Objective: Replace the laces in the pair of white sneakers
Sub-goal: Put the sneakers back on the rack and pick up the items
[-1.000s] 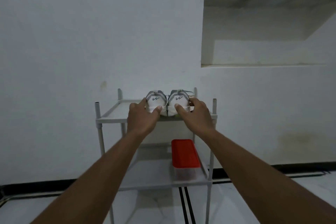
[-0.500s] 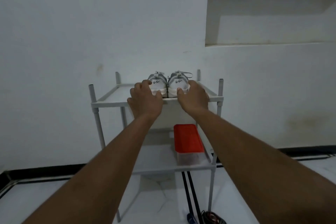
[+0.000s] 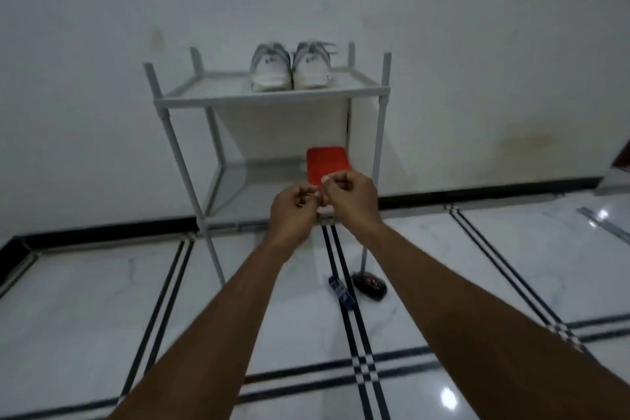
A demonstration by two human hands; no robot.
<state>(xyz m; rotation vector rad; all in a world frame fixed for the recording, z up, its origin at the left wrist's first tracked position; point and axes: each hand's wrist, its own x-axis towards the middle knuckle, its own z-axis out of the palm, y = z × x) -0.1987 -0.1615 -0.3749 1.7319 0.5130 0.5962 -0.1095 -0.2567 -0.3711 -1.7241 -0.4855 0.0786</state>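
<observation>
- Withdrawn from the heels of the white sneakers (image 3: pixel 290 69) they were cupping a second ago, both hands now meet in mid-air lower down, in front of the rack's lower tier, and the view has tipped toward the floor.
- Side by side, heels toward the camera, the pair sits on the top shelf (image 3: pixel 218 87) of a grey rack, right of its middle, with laces showing at the far end.
- Each shoe's long axis runs away from the viewer toward the wall; the pair lies above and beyond the hands, well apart from them, the right hand perhaps slightly nearer.
- Curled with fingertips pinched, the left hand (image 3: pixel 294 212) faces the right hand (image 3: pixel 351 195), likewise pinched; what either grip encloses, if anything, cannot be told.
- Both forearms reach straight forward, converging, wrists level.
- A red-lidded box (image 3: pixel 328 163) rests on the lower shelf just behind the hands.
- Two small dark objects (image 3: pixel 358 286) lie on the marble floor (image 3: pixel 102 300) by the rack's right front leg; they may be spare laces, though that is a guess.
- Judged from this, relacing has not begun.
</observation>
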